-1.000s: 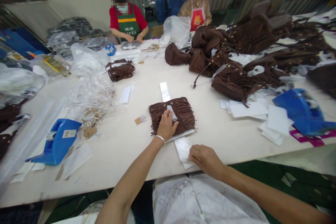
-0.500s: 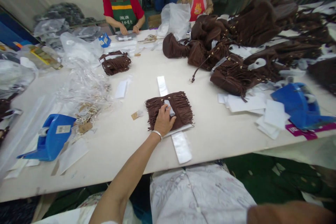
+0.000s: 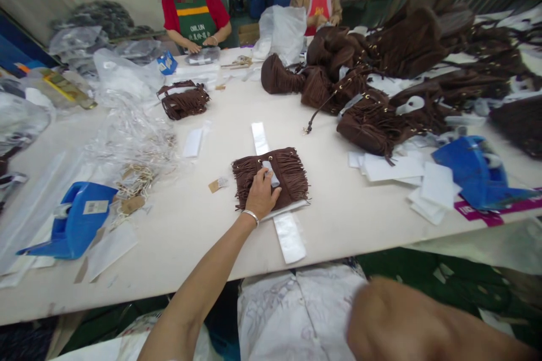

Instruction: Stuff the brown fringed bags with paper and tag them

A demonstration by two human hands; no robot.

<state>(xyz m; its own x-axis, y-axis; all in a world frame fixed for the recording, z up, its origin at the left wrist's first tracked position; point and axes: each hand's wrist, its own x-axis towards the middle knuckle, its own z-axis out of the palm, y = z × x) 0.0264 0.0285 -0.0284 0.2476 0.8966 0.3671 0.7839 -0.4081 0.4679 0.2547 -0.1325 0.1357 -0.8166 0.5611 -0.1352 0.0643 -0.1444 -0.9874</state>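
My left hand lies on a dark brown fringed bag, thumb spread from the fingers. Its fingertips touch a small pale wrapped piece on the bag's front. The bag is flat on the table, over a long white strip that sticks out above and below it. A pale edge of some sheet shows under the bag's lower side. To its left is a small brown tag. My right hand is a blur low in the view, in front of my clothing and away from the bag; its fingers cannot be made out.
A pile of brown bags covers the right back. Blue tape dispensers stand at left and right, the right one near white sheets. Clear plastic bags lie left. Two co-workers work across the table.
My right hand has come further into view from the lower right, moving left and up. My left hand stays on the bag. The view has shifted slightly.
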